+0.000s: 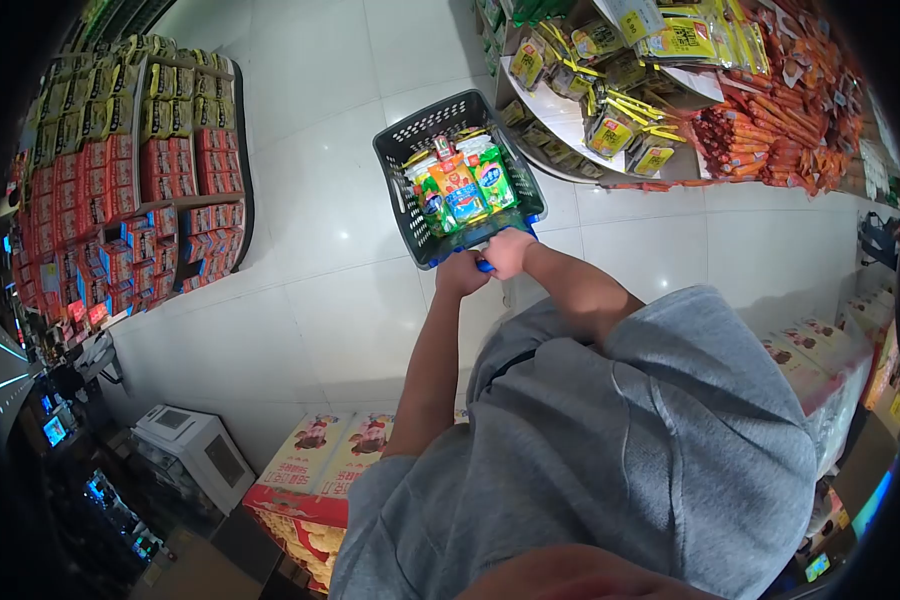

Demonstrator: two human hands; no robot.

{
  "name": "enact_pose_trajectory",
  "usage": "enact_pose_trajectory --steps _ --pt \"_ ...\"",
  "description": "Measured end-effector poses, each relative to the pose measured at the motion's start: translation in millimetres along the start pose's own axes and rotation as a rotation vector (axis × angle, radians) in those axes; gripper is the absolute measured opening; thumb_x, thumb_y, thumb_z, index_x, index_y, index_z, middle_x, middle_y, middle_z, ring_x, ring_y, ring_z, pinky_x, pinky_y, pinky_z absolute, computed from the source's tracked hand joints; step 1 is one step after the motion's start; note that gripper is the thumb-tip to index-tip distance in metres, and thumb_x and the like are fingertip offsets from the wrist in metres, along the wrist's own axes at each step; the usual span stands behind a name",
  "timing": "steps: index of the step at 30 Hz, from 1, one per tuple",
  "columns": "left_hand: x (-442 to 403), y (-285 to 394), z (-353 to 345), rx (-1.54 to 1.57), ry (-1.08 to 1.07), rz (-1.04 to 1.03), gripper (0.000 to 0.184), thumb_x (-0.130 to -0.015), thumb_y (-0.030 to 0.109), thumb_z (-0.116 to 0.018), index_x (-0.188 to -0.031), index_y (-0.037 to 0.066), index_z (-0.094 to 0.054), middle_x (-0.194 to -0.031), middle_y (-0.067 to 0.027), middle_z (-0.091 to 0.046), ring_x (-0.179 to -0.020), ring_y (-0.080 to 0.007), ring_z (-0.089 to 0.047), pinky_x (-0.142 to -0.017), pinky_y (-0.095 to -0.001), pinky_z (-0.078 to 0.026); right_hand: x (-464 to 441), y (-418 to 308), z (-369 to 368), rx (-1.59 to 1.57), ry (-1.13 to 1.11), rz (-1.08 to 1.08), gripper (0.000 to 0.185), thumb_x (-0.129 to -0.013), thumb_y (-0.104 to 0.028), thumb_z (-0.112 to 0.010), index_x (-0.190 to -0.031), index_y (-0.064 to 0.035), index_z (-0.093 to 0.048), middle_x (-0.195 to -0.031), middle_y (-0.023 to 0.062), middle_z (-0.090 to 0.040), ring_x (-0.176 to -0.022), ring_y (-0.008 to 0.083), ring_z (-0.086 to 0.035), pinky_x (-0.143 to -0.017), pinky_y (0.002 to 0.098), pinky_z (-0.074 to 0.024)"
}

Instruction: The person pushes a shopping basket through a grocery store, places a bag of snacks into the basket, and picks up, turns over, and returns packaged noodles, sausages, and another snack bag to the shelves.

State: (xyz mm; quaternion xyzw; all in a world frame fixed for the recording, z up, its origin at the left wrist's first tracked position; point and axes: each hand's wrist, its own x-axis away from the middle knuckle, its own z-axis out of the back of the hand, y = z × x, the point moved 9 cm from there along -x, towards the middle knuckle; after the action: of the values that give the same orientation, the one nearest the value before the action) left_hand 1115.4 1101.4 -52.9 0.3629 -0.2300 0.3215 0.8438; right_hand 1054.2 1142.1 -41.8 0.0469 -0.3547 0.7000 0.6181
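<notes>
A dark green shopping basket (398, 195) with perforated sides lies ahead of me over the pale tiled floor. Several packets stand inside it: an orange and blue one (457, 188) in the middle, a green and white one (491, 176) to its right, and others partly hidden behind. My left hand (461, 273) is closed on the blue handle at the basket's near side. Right beside it, my right hand (508, 252) is also closed round the handle. The two hands are touching or nearly so.
Shelves of red and yellow packs (80, 180) stand at the left. At the upper right, a curved white display (570, 125) holds hanging bags and orange packets. Printed boxes (315, 455) and a white appliance (195, 455) are at the lower left.
</notes>
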Motion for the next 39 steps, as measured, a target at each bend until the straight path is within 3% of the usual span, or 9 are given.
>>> enact_pose_trajectory --steps 10,21,32,35,39 --pt "-69.2 -6.6 61.3 -0.034 -0.062 -0.077 0.036 -0.071 0.032 -0.063 -0.103 0.017 -0.071 -0.094 -0.0162 -0.070 -0.089 -0.0348 -0.066 -0.083 -0.0442 -0.053 -53.6 46.9 60.4 -0.070 0.030 -0.050 0.026 -0.071 -0.030 -0.063 -0.088 -0.0114 -0.070 -0.080 0.0150 -0.069 -0.080 0.0342 -0.068 -0.074 0.0452 -0.0537" --pt "-114.6 -2.3 137.6 -0.127 0.019 -0.122 0.027 -0.072 0.029 -0.061 -0.091 0.012 -0.070 -0.086 -0.0184 -0.069 -0.083 -0.0370 -0.066 -0.077 -0.0475 -0.053 -93.5 80.7 130.2 -0.127 -0.001 -0.174 0.027 -0.072 -0.031 -0.063 -0.086 -0.0099 -0.072 -0.090 0.0155 -0.070 -0.090 0.0325 -0.067 -0.084 0.0415 -0.0527" --pt "-178.9 -16.7 200.3 -0.096 0.039 -0.224 0.027 -0.073 0.028 -0.063 -0.095 0.014 -0.071 -0.088 -0.0170 -0.069 -0.086 -0.0370 -0.066 -0.078 -0.0470 -0.053 -142.4 114.1 193.3 -0.096 0.099 -0.167 0.026 -0.071 -0.031 -0.063 -0.083 -0.0102 -0.072 -0.085 0.0157 -0.070 -0.083 0.0330 -0.068 -0.075 0.0428 -0.0545" --pt "-213.5 -23.1 213.1 0.021 0.076 -0.354 0.028 -0.072 0.029 -0.066 -0.095 0.014 -0.071 -0.087 -0.0161 -0.069 -0.085 -0.0368 -0.066 -0.077 -0.0450 -0.053 -163.7 132.8 207.9 -0.016 0.134 -0.150 0.025 -0.070 -0.031 -0.063 -0.081 -0.0111 -0.072 -0.080 0.0157 -0.069 -0.079 0.0331 -0.068 -0.072 0.0437 -0.0548" --pt "-245.8 -31.6 244.3 0.014 0.055 -0.303 0.027 -0.071 0.029 -0.068 -0.092 0.013 -0.072 -0.086 -0.0158 -0.069 -0.084 -0.0363 -0.066 -0.076 -0.0430 -0.053 -194.2 154.3 236.2 -0.014 0.175 -0.133 0.024 -0.069 -0.033 -0.064 -0.079 -0.0115 -0.071 -0.076 0.0154 -0.068 -0.074 0.0335 -0.068 -0.069 0.0445 -0.0549"
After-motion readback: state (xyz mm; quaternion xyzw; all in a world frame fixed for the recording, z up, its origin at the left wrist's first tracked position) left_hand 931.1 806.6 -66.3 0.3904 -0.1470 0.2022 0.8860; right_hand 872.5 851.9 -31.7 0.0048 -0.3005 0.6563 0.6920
